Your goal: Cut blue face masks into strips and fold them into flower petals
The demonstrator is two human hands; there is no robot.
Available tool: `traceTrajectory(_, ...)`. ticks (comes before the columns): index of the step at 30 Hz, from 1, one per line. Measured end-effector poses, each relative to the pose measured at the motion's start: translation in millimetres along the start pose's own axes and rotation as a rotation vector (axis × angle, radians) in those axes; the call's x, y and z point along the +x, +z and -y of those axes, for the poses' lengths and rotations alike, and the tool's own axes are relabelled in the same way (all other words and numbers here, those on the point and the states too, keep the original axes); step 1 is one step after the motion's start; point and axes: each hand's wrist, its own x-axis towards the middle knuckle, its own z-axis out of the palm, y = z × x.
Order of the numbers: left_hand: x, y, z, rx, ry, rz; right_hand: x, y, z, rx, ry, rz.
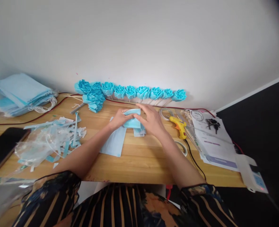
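With the left hand (120, 119), hold the left end of a folded blue sheet (132, 123) between thumb and curled fingers, almost closed. With the right hand (152, 119), press the thumb on the right end of the same sheet, leaving a moderate curve between thumb and forefinger (arched up beside the top edge). Cannot tell the lie of the fingers hidden behind it. Hold it near the middle of the wooden table (144, 160), over some small blue pieces (139, 132), just beside a larger pale blue sheet (113, 143) and in front of a row of blue flowers (143, 92). On the white papers (207, 131) to the right, see rows of print and a purple band (222, 161), too small to read. Also see a small red patch on the yellow glue gun (178, 126) and a blue panel on the white device (245, 165), both too blurred to make out.
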Motion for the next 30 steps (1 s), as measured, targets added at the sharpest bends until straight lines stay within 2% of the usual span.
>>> traceTrajectory(3, 0.9, -0.6, 2.3, 0.05, 0.025, 0.017, 10.0, 7.2, 1.0, -0.016, 0.0, 0.014)
traceTrajectory(6, 2.2, -1.3, 4.8, 0.027, -0.017, 0.027, 9.7, 9.3, -7.3, 0.054, 0.066, -0.08)
traceTrajectory(10, 3.7, -3.1, 5.3, -0.058, -0.046, 0.025, -1.6, 8.1, -25.7, 0.388, 0.271, -0.238)
traceTrajectory(13, 4.2, -4.2, 5.0, -0.095, -0.028, 0.026, -9.5, 8.9, -32.3, 0.63, 0.407, -0.237)
traceTrajectory(17, 3.4, -3.6, 6.7, -0.062, -0.011, 0.094, -13.3, 11.9, -30.1, 0.785, 0.439, -0.242)
traceTrajectory(21, 3.9, -3.0, 10.3, 0.008, -0.017, 0.152, -18.1, 15.6, -34.9, 0.708, 0.427, -0.257)
traceTrajectory(24, 6.2, -3.9, 12.4, 0.032, -0.024, 0.164, -24.6, 17.4, -44.4, 0.536, 0.404, -0.395)
traceTrajectory(27, 8.5, -5.1, 13.2, 0.047, -0.017, 0.097, -29.7, 17.2, -49.2, 0.397, 0.377, -0.521)
traceTrajectory(30, 9.6, -5.5, 13.3, 0.029, -0.005, 0.026, -31.4, 16.5, -46.6, 0.297, 0.35, -0.578)
